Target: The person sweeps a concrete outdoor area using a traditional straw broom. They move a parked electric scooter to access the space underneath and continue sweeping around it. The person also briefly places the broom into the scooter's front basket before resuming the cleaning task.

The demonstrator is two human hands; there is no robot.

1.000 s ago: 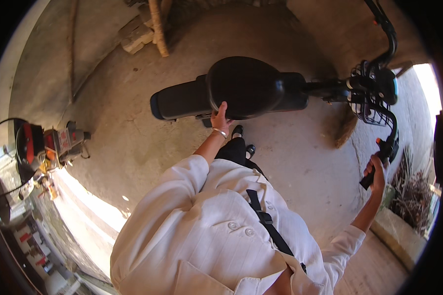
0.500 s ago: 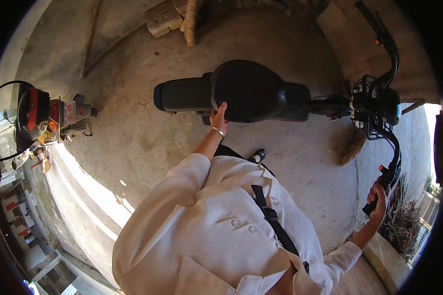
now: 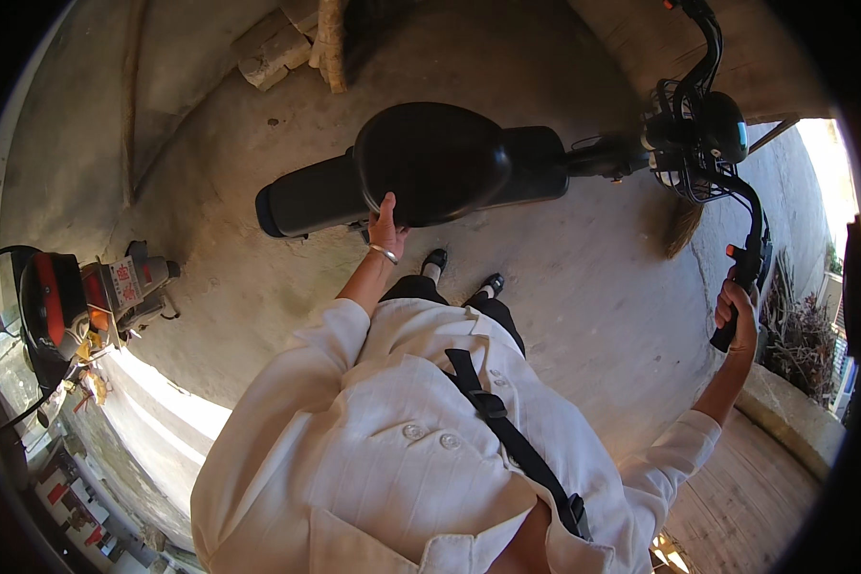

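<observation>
on the concrete floor [image 3: 603,297], the black scooter [image 3: 536,163] stood, left hand [image 3: 386,230] pinching its saddle rim [image 3: 464,214], right hand [image 3: 739,311] wrapped round its handlebar grip [image 3: 724,337], 2 shoes [image 3: 436,256] now showing against 1 earlier, the hold seemingly unaffected.

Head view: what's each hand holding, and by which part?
Right hand: black handlebar, by its near grip. Left hand: black seat, by its near rear edge.

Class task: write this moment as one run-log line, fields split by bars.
left hand: thumb on seat edge | right hand: closed around grip | basket: by handlebar | red-black scooter: far left
</observation>
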